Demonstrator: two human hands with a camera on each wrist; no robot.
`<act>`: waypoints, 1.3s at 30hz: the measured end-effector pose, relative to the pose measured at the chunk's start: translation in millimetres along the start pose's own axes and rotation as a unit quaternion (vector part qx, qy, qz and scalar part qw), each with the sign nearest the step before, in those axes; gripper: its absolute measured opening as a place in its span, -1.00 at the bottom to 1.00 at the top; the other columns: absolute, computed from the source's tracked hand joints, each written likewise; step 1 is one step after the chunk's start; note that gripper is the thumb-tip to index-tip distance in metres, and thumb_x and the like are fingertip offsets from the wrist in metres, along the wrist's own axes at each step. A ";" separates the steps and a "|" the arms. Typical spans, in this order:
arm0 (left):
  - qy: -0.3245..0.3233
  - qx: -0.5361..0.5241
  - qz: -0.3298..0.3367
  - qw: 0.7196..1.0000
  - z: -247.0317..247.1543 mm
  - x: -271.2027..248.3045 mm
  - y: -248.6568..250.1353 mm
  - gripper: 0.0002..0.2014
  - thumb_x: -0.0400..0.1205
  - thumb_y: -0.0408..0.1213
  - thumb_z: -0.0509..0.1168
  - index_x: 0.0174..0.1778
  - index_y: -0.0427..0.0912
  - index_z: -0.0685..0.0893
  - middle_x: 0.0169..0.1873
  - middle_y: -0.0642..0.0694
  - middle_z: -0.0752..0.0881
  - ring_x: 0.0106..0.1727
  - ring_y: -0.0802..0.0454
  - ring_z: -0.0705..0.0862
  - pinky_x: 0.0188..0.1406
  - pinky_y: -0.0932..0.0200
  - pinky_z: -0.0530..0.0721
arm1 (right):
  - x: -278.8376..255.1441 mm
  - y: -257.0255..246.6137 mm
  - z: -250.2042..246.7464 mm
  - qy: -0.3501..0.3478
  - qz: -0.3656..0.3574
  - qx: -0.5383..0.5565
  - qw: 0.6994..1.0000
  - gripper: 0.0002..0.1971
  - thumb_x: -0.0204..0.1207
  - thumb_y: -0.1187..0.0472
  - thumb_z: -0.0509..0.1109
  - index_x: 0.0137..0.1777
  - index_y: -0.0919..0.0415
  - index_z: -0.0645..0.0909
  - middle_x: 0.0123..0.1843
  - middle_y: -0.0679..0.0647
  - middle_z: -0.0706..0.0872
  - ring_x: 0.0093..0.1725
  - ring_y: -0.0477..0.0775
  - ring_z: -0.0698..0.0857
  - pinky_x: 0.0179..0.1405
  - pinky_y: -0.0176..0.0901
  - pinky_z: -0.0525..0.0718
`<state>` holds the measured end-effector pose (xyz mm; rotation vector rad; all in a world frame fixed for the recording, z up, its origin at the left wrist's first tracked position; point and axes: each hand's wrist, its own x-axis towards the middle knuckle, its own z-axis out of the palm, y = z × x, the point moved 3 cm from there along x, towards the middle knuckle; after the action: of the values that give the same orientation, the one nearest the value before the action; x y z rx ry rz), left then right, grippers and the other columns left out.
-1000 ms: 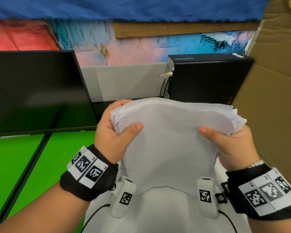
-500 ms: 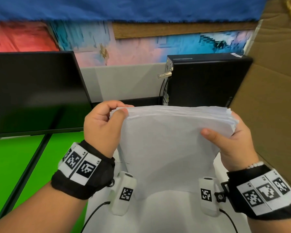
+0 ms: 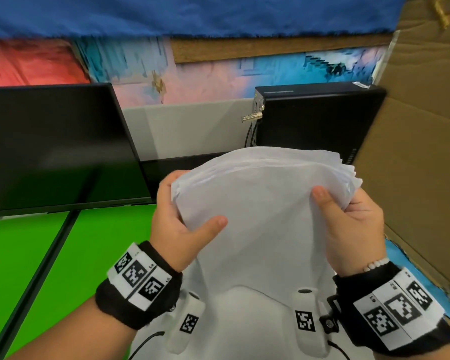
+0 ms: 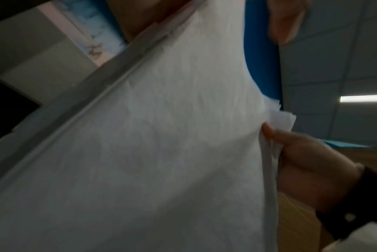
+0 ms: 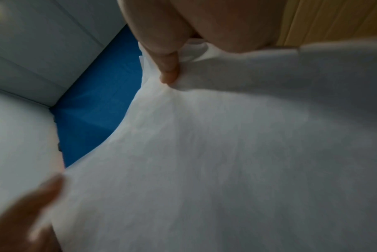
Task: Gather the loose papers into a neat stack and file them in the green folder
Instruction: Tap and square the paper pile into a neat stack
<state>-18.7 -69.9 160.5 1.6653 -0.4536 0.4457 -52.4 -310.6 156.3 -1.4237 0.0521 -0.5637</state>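
A stack of white papers (image 3: pixel 260 211) stands on end on the white desk (image 3: pixel 244 331), its top edge bowed upward and the sheets slightly fanned at the upper right. My left hand (image 3: pixel 179 227) grips the upper left corner, thumb on the front sheet. My right hand (image 3: pixel 353 224) grips the upper right corner in the same way. The left wrist view shows the papers (image 4: pixel 157 153) with my right hand (image 4: pixel 308 170) pinching their edge. In the right wrist view my right thumb (image 5: pixel 168 64) presses the papers (image 5: pixel 237 162). A bright green flat surface (image 3: pixel 83 255), crossed by a dark line, lies at the left.
A black monitor (image 3: pixel 55 146) stands at the back left and a black computer case (image 3: pixel 315 120) behind the papers. A tall cardboard sheet (image 3: pixel 416 157) walls off the right side. A grey partition (image 3: pixel 187 131) closes the back.
Half a second ago the stack's top edge was flat and my left thumb lay over the corner. Now the top bows up again and the left thumb is back on the front sheet.
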 end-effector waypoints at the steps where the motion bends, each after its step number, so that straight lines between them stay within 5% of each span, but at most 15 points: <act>1: 0.009 0.038 0.002 0.999 0.8 -2.0 0.4 -0.26 0.16 0.00 0.47 0.24 -0.20 0.46 0.08 0.15 0.60 0.09 0.45 0.61 0.03 0.55 0.55 | -2.4 -2.3 1.8 -0.002 -0.004 0.005 1.000 -0.78 0.27 -0.06 0.43 -0.09 -0.09 0.70 -0.16 -0.23 0.82 -0.16 -0.17 0.79 -0.30 -0.32 0.74; 4: 0.047 0.023 -0.041 0.998 -4.6 -1.6 -3.8 -0.40 0.15 -0.02 0.42 0.13 -0.09 0.63 0.00 0.12 0.74 -0.01 0.39 0.69 -0.08 0.54 0.60 | -6.8 -8.3 5.2 -0.043 -0.026 0.025 0.998 -0.77 0.21 -0.07 0.45 -0.10 -0.21 0.67 -0.12 -0.15 0.80 -0.14 -0.15 0.79 -0.28 -0.27 0.75; 8: 0.042 0.000 -0.039 0.998 -5.8 3.1 4.1 -0.58 0.08 -0.06 0.46 -0.14 0.20 0.57 -0.24 0.47 0.72 -0.19 0.45 0.69 -0.29 0.58 0.60 | -3.2 -21.4 4.9 -0.058 -0.130 -0.044 0.989 -0.54 0.36 0.18 0.51 0.17 -0.19 0.43 0.05 -0.10 0.65 -0.04 -0.24 0.70 -0.14 -0.34 0.70; 11: 0.012 -0.026 -0.002 1.000 -1.3 8.8 12.9 -0.50 0.17 -0.23 0.54 -0.04 0.22 0.56 -0.12 0.43 0.74 -0.05 0.38 0.72 -0.14 0.51 0.64 | 0.7 -29.4 6.1 -0.047 -0.225 -0.123 0.965 -0.67 0.45 0.17 0.36 0.19 -0.10 0.50 0.10 -0.19 0.66 0.10 -0.29 0.61 0.12 -0.37 0.58; 16: 0.000 -0.041 0.055 0.998 -0.7 15.9 17.5 -0.58 0.35 -0.22 0.41 0.02 0.38 0.56 0.09 0.13 0.76 0.25 0.08 0.68 0.19 0.23 0.64 | 6.5 -30.7 7.0 0.012 -0.263 -0.150 0.953 -0.87 0.49 0.25 0.33 -0.14 -0.03 0.64 0.00 -0.16 0.65 0.08 -0.25 0.61 0.15 -0.37 0.54; 20: -0.013 -0.047 0.043 0.998 4.7 19.8 15.8 -0.76 0.39 -0.19 0.33 -0.15 0.32 0.62 0.20 0.04 0.66 0.27 0.11 0.66 0.22 0.24 0.60 | 9.1 -25.4 4.3 0.062 -0.221 -0.117 0.966 -0.83 0.45 0.23 0.31 -0.18 -0.12 0.59 0.06 -0.15 0.62 0.12 -0.09 0.63 0.13 -0.22 0.58; 22: -0.012 -0.059 0.032 0.998 6.3 20.0 15.3 -0.75 0.38 -0.19 0.34 -0.16 0.32 0.60 0.21 0.00 0.66 0.27 0.07 0.66 0.22 0.20 0.61 | 9.0 -24.1 4.6 0.063 -0.213 -0.096 0.970 -0.81 0.42 0.19 0.32 -0.04 -0.14 0.51 0.11 -0.14 0.59 0.13 -0.20 0.61 0.13 -0.36 0.56; 25: -0.009 -0.057 0.015 0.998 5.1 23.1 9.5 -0.58 0.30 -0.19 0.44 0.00 0.28 0.50 0.17 -0.03 0.68 0.24 0.06 0.67 0.20 0.16 0.63 | 12.0 -14.4 5.0 0.000 -0.138 -0.080 0.987 -0.50 0.30 0.14 0.53 0.15 -0.19 0.38 0.13 -0.12 0.56 0.07 -0.20 0.63 -0.01 -0.38 0.67; 27: -0.010 -0.051 -0.029 0.998 3.8 25.3 1.2 -0.45 0.20 -0.23 0.54 0.04 0.20 0.50 0.04 0.12 0.72 0.06 0.28 0.71 0.00 0.38 0.65 | 10.9 -3.3 4.3 -0.036 -0.027 -0.058 0.997 -0.46 0.20 0.09 0.62 0.16 -0.13 0.49 0.04 -0.13 0.67 -0.07 -0.14 0.73 -0.18 -0.28 0.78; 29: 0.011 -0.028 -0.056 0.998 0.0 21.9 -0.4 -0.56 0.16 -0.27 0.58 -0.09 0.07 0.63 -0.25 0.23 0.80 -0.20 0.39 0.72 -0.21 0.47 0.63 | 6.5 0.5 2.1 -0.047 0.023 -0.027 0.998 -0.55 0.12 -0.04 0.55 0.06 -0.04 0.66 -0.08 -0.08 0.81 -0.12 -0.12 0.80 -0.17 -0.15 0.81; 31: 0.028 -0.028 -0.040 0.998 -5.0 15.0 7.4 -0.67 0.15 -0.26 0.64 -0.26 -0.08 0.68 -0.41 0.29 0.79 -0.34 0.36 0.73 -0.34 0.46 0.63 | 3.8 -4.1 -2.3 -0.053 -0.014 -0.014 0.998 -0.59 0.06 -0.18 0.59 -0.10 -0.05 0.74 -0.11 -0.14 0.83 -0.11 -0.15 0.80 -0.19 -0.26 0.79; 35: 0.015 -0.039 -0.002 0.999 -9.7 3.5 11.4 -0.63 0.07 -0.14 0.52 -0.23 -0.04 0.64 -0.33 0.36 0.78 -0.29 0.39 0.73 -0.35 0.54 0.61 | 0.0 -10.4 -8.8 -0.090 -0.063 -0.023 0.994 -0.60 -0.05 -0.16 0.65 -0.19 -0.16 0.71 -0.18 -0.23 0.79 -0.17 -0.21 0.76 -0.29 -0.36 0.73; 39: 0.000 -0.043 -0.103 0.994 1.8 -7.9 -22.6 -0.50 0.04 -0.20 0.65 -0.11 -0.02 0.68 -0.30 0.36 0.80 -0.20 0.41 0.75 -0.24 0.50 0.66 | 4.0 2.1 -7.7 -0.107 0.011 -0.085 0.991 -0.26 -0.12 -0.08 0.71 0.14 0.01 0.60 0.02 -0.06 0.77 0.02 -0.04 0.77 -0.14 -0.14 0.79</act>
<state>-13.3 -68.3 137.2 1.6081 -0.2926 0.2699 -51.1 -319.2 154.3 -1.6416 -0.0574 -0.3927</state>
